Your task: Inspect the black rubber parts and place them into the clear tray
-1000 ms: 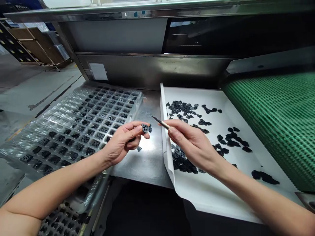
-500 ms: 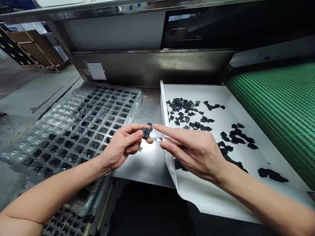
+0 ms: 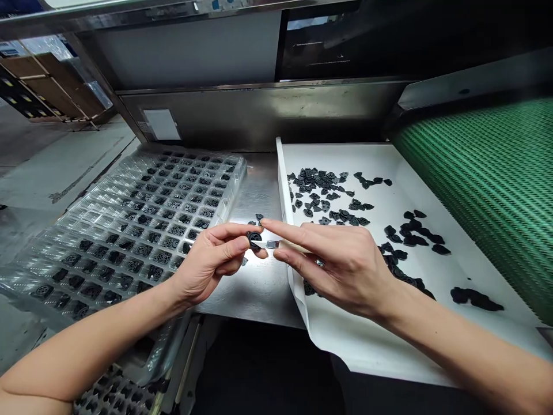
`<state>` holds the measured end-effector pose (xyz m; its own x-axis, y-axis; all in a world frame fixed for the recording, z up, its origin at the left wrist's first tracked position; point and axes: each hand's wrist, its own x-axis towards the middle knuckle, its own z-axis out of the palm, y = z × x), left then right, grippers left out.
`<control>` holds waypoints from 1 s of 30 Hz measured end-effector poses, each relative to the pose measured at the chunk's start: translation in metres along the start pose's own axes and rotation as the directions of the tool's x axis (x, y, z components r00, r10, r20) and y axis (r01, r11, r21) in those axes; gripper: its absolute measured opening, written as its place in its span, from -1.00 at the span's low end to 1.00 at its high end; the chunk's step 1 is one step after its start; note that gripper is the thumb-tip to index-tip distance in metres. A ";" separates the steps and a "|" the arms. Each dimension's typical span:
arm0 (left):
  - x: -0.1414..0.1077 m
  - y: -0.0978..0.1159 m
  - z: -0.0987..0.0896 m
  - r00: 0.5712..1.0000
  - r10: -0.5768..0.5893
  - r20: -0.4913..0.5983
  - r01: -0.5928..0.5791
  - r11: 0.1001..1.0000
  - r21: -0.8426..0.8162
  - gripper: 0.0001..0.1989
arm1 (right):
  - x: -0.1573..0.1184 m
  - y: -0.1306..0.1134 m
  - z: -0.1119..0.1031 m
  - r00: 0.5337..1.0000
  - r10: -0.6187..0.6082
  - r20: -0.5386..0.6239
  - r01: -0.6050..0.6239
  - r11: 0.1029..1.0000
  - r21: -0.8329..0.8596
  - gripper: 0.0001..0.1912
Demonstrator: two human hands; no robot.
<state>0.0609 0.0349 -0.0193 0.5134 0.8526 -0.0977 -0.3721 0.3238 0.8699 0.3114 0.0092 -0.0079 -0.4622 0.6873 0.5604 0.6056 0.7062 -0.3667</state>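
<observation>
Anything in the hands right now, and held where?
Left hand: small black piece, pinched at its left edge. Right hand: small knife, held by the handle just behind the blade.

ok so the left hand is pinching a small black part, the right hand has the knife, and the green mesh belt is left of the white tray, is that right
Not quite: the head view shows the green mesh belt to the right of the white tray. The left hand does pinch a small black part, and the right hand has the knife.
</observation>
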 end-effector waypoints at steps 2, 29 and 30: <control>0.000 0.000 0.000 1.000 -0.009 0.009 0.009 1.000 -0.004 -0.79 | 0.000 0.000 0.000 1.000 -0.003 0.000 0.003 1.000 -0.003 -0.55; 0.002 0.003 0.000 0.999 -0.049 0.017 0.049 0.999 0.002 -0.78 | 0.000 -0.001 -0.001 0.999 -0.036 -0.005 0.036 0.998 0.050 -0.56; 0.002 0.003 0.000 0.999 -0.051 0.018 0.051 0.999 0.007 -0.77 | 0.001 -0.001 -0.001 0.999 -0.038 -0.008 0.038 0.998 0.041 -0.56</control>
<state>0.0604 0.0379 -0.0166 0.5456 0.8274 -0.1333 -0.3401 0.3640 0.8671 0.3113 0.0091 -0.0064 -0.4792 0.6587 0.5801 0.5606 0.7382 -0.3751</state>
